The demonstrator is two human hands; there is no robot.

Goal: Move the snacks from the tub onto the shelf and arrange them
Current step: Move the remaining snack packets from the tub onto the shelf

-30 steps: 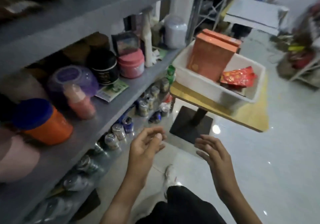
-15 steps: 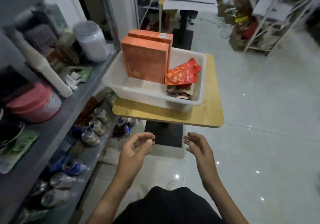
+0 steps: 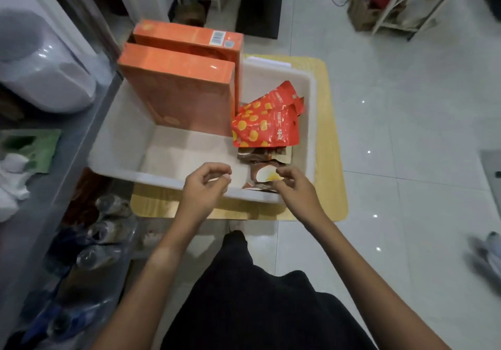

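Over tub (image 3: 113,143) rim, both hands' fingers loosely curled, empty, brown packets (image 3: 261,172) half hidden

left hand (image 3: 204,187) | now brought over the near rim of the tub (image 3: 151,178), fingers loosely curled | right hand (image 3: 294,187) | now brought above the brown packets (image 3: 264,169) | view | now turned from shelf to tub

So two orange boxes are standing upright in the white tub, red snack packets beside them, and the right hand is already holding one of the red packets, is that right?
Not quite. The right hand holds nothing; it hovers over the brown packets at the white tub's near edge. The head view shows this. The two orange boxes do stand upright, red packets beside them.
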